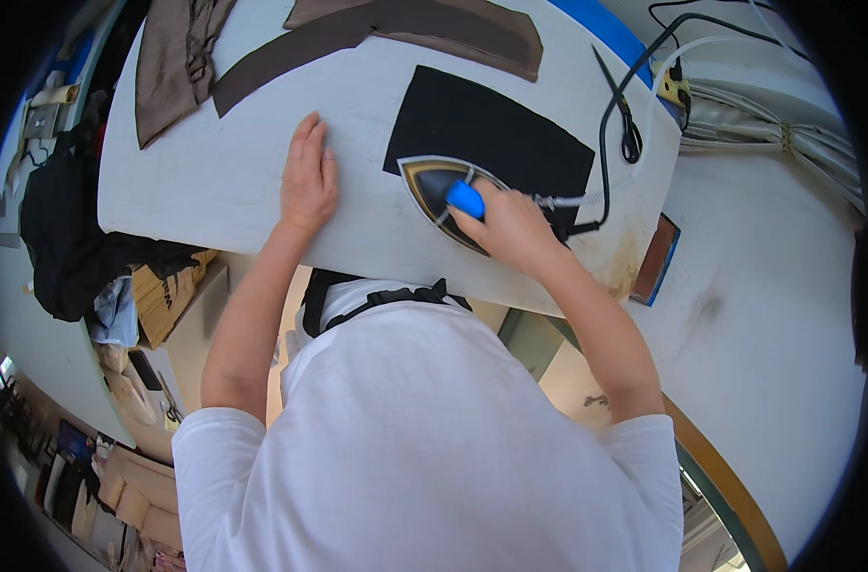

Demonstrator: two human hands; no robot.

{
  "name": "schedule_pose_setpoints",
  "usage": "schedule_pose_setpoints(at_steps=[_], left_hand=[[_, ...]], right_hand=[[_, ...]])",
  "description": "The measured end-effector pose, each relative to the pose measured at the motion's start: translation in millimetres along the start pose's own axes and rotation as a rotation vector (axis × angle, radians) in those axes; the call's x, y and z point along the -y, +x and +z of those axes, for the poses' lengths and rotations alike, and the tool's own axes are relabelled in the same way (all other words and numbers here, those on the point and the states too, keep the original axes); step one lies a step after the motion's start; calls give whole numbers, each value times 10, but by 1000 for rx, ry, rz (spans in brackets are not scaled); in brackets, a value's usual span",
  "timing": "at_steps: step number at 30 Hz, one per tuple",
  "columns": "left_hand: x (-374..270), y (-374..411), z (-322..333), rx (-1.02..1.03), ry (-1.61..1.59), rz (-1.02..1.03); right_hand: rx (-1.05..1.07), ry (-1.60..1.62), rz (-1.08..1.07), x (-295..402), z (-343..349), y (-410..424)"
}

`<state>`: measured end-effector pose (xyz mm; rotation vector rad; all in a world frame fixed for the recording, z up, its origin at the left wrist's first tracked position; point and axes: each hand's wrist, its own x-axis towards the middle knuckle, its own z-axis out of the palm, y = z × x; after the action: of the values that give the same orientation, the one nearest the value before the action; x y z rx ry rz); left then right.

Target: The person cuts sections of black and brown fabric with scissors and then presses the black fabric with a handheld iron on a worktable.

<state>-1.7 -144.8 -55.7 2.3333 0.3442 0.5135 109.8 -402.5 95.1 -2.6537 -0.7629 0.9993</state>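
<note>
My right hand (509, 225) grips the blue handle of a steam iron (434, 187), whose tip points up and to the left. The iron lies over the lower edge of a black fabric piece (484, 121), partly on the white table cover. My left hand (310, 171) rests flat on the white-covered table (191, 193), left of the black piece, holding nothing. Beyond the hands lie a curved dark brown strip (291, 61), a brown fabric piece (469, 43) and a crumpled brown fabric (173, 71).
Black-handled scissors (630, 132) lie at the right of the table. The iron's black cord (605, 143) and a coiled hose (577, 201) run to the right. A power strip (671, 86) is at the right edge. Dark cloth (65, 214) hangs at the left, by a cardboard box (163, 300).
</note>
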Motion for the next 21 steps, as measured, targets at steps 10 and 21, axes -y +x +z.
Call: schedule_pose_setpoints(at_steps=[10, 21], left_hand=[[-6, 4, 30, 9, 116, 27], [-45, 32, 6, 35, 96, 17]], right_hand=[[-91, 191, 197, -506, -470, -361], [-235, 111, 42, 126, -417, 1083]])
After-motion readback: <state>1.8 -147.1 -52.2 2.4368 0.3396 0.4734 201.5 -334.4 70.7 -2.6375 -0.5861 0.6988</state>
